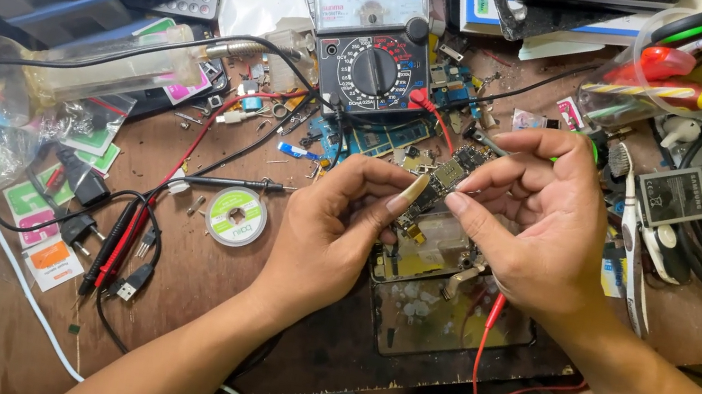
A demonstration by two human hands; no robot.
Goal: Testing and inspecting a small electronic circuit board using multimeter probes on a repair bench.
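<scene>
Our fingers (468,187) pinch a small circuit board (443,177) from both sides: the left hand (337,223) grips its lower edge, the right hand (534,224) its upper edge. We hold it just above an opened phone (430,269) on the cluttered wooden surface (201,286). Behind sits a dial meter (376,28); a solder spool (236,216) lies to the left.

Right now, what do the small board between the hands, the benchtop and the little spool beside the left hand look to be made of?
The small circuit board, pinched by both hands, looks like dark laminate with metal shields that glint. The benchtop appears to be brown wood or fibreboard, matte, scuffed and stained. The spool seems pale plastic with a green paper label; what is wound inside cannot be told.
</scene>
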